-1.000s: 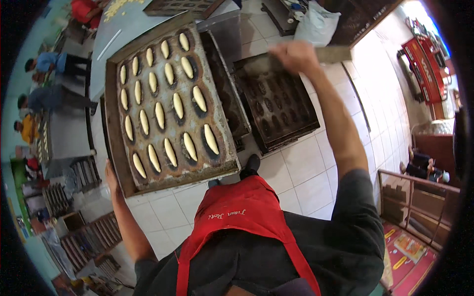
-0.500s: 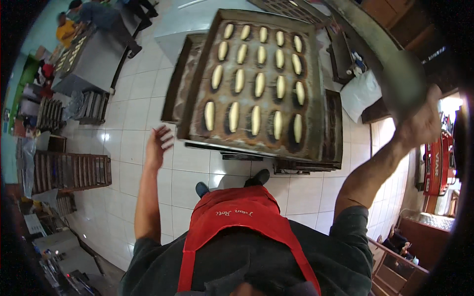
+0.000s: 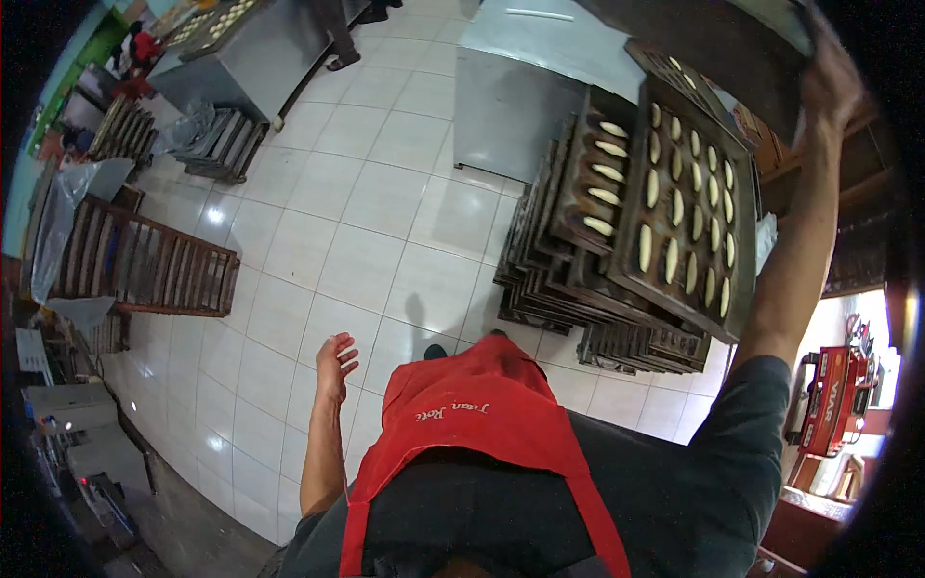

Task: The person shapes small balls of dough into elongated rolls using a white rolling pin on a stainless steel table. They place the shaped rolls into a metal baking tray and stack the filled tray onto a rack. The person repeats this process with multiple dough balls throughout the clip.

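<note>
My right hand (image 3: pixel 831 87) is raised at the upper right, its fingers at the edge of a broad dark panel (image 3: pixel 718 53). Its kind I cannot make out, and the fingertips are partly hidden. Lower left, my left hand (image 3: pixel 334 364) hangs over the floor, fingers apart, holding nothing. Below my right forearm, a metal baking tray (image 3: pixel 617 265) bears several rows of pale, elongated dough pieces (image 3: pixel 677 208). It rests tilted across a stack of dark trays (image 3: pixel 544 260); another tray (image 3: pixel 568 207) with a row of dough pieces shows beside it.
A metal-sided table (image 3: pixel 511 106) stands behind the trays. Farther left is another metal worktable (image 3: pixel 217 82) with filled trays, a person's legs (image 3: pixel 332 29) beside it. A rack of dark slats (image 3: pixel 159 258) stands at the left. Pale tiled floor (image 3: pixel 366 222) lies between.
My view has swung left, so the tray stack now appears farther right. My right hand has gone up, with the dark panel now spread beside it. My left hand stays empty.
</note>
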Demonstrator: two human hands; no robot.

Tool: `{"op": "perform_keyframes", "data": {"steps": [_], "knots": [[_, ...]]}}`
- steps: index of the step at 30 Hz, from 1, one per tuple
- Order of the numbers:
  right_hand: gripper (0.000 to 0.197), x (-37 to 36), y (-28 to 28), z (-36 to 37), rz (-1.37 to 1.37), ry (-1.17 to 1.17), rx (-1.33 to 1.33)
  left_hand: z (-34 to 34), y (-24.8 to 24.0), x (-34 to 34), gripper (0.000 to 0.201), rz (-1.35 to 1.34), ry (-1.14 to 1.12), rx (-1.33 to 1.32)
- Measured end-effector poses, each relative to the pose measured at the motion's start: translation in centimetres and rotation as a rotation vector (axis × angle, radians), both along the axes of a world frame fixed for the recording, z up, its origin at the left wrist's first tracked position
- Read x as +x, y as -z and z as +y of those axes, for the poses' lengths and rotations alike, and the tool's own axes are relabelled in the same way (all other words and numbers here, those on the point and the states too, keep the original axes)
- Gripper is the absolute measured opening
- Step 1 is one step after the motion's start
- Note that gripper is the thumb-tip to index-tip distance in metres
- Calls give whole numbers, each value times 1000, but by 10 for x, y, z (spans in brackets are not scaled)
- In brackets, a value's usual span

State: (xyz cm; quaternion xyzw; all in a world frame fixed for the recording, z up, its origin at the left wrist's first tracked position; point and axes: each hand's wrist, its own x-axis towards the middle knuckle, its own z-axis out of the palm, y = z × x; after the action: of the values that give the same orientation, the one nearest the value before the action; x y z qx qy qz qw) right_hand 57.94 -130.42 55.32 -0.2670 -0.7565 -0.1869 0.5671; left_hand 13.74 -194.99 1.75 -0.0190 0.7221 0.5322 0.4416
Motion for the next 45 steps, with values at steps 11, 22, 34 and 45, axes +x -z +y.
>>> {"op": "perform_keyframes", "data": {"steps": [11, 22, 34, 45], "knots": [[48, -319, 142, 144, -511, 368, -131, 101, 2, -151, 56, 127, 72, 82], [65, -512, 315, 239, -573, 510, -483, 108, 130, -317, 60, -135, -303, -369], [41, -685, 458, 409, -633, 502, -1014, 342, 186, -482, 53, -165, 199, -262], [65, -713, 450, 498, -314, 751, -1330, 747, 164, -835, 30, 78, 364, -351]]}}
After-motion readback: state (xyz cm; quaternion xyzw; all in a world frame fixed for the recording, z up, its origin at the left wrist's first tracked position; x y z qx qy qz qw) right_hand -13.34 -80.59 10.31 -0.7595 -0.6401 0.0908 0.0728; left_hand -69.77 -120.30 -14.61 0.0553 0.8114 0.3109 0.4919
